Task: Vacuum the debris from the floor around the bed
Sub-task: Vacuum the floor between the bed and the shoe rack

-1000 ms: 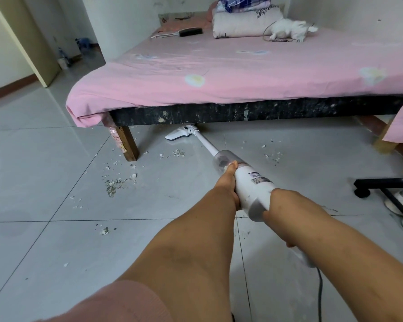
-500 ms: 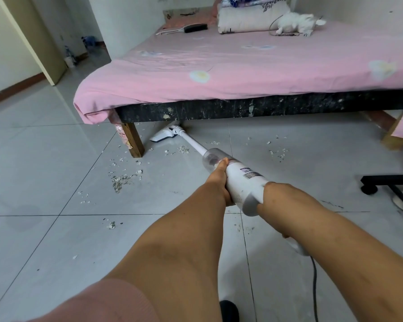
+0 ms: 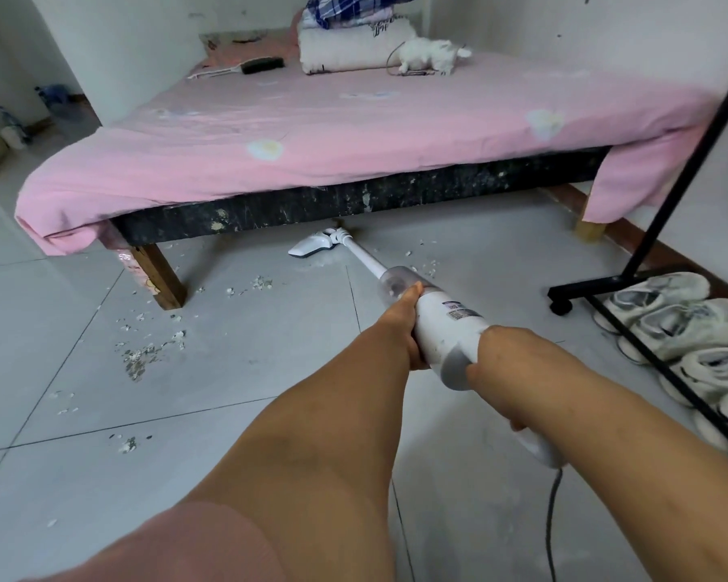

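the grey tiled floor (image 3: pixel 80 287) fills the lower view. the low bed with a pink sheet (image 3: pixel 354 132) stands on it, with a dark speckled side rail (image 3: pixel 354 201) and a brown wooden leg (image 3: pixel 160 279) at its near left corner. a black metal rack (image 3: pixel 686 161) stands on the right, with worn white sneakers (image 3: pixel 669 321) lined up at its base.

the white corded stick vacuum (image 3: pixel 442 325) slopes down from the hands to the floor. its white floor head (image 3: pixel 314 245) lies flat on the tiles at the edge of the bed, just under the side rail. the left hand (image 3: pixel 404 325) holds the front of the body, its grip clamped around the barrel, thumb against the clear dust cup. the right hand (image 3: pixel 509 371) holds the rear handle, its grip clamped around it. a dark cord (image 3: pixel 551 518) hangs from the handle end.

pale crumbled debris (image 3: pixel 148 350) lies scattered left of the vacuum, near the wooden leg, and more lies just right of the tube.
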A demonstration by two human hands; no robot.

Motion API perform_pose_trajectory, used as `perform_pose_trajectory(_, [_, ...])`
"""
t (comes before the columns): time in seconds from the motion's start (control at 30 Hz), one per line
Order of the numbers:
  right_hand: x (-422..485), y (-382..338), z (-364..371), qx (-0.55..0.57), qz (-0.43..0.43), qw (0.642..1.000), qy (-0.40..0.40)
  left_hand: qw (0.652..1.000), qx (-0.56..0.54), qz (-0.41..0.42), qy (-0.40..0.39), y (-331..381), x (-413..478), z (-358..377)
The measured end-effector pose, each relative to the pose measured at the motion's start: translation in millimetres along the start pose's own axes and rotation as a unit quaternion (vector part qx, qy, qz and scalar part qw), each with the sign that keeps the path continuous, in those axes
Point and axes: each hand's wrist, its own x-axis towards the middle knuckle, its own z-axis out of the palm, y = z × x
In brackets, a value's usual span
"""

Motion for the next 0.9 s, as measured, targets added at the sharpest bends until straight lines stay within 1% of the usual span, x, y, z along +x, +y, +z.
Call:
perform_pose_trajectory(0.07, [-2.3,12.8,-4.1,0.03,0.015,0.999,0.008,1.0,0.016,-0.001,-0.009,-6.0,3.7,15.8])
perform_pose_trajectory(0.17, [0.0,34.1,-9.3,0.035,0.075,0.996,0.016,0.999,0.042,-0.007,-0.028,-16.1,8.3,39.1])
perform_pose_trajectory(0.23, [2.3,43.7,-12.0,0.043,0.094,0.995,0.013,0.997,0.06,-0.015,-0.039,-22.0,10.3,52.9])
perform_pose_trajectory(0.53, [14.7,89.7,-17.2,-0.001,0.092,0.991,0.099,0.988,0.122,-0.027,-0.088,-51.1,9.1,111.1])
perform_pose_trajectory(0.6, [13.4,98.3,-18.3,0.019,0.114,0.99,0.081,0.986,0.136,-0.031,-0.093,-58.2,8.2,121.1])
perform_pose_trajectory(0.7, [7.2,105.7,-21.1,0.111,0.183,0.977,0.018,0.982,0.149,-0.035,-0.108,-68.3,4.8,132.4])
perform_pose_trajectory(0.77, [1.6,110.0,-24.3,0.154,0.203,0.967,0.002,0.98,0.152,-0.041,-0.121,-73.8,2.7,139.6])
perform_pose_trajectory(0.83, [-4.6,112.8,-25.3,0.131,0.197,0.972,0.014,0.979,0.151,-0.044,-0.13,-77.7,1.2,144.8])
perform_pose_trajectory(0.9, [-7.5,118.2,-23.6,0.098,0.152,0.981,0.065,0.978,0.148,-0.051,-0.138,-80.5,0.2,148.0])
